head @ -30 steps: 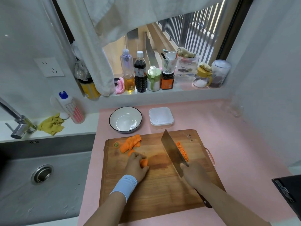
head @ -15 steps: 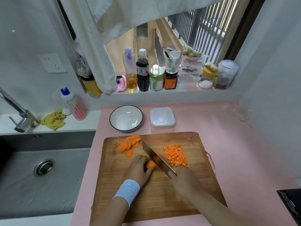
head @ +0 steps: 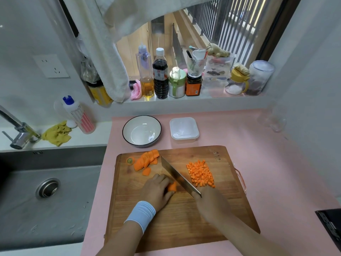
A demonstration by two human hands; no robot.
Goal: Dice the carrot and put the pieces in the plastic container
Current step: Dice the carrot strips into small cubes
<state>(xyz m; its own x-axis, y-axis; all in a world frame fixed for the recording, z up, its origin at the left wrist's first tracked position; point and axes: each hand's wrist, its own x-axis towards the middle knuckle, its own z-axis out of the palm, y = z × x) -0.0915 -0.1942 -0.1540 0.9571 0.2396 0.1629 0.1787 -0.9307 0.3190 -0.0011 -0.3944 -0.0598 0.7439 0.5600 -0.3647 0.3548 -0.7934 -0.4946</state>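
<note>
Two hands share a wooden cutting board (head: 184, 228), one steadying a carrot piece (head: 172, 187), the other on a cleaver (head: 179, 177).

From where I stand, the left hand (head: 156, 190), a pale blue wristband (head: 141, 212) behind it, curls its fingers over the carrot piece near the board's middle. The right hand (head: 212, 204) is wrapped round the cleaver's handle, with the blade edge-down against that piece, slanting toward the far left. The blade stands between the held piece and a heap of small orange dice (head: 200, 173) to its right. A fan of thick slices (head: 146, 159) and a cut stem end (head: 130, 160) sit at the board's far left. Past the board, on the pink counter (head: 267, 154), the plastic container (head: 184, 130) stands just beside a dark-rimmed white bowl (head: 141, 130); whether it is lidded I cannot tell. A steel sink (head: 46, 191) lies to the left, and bottles and jars (head: 160, 74) line the windowsill.
</note>
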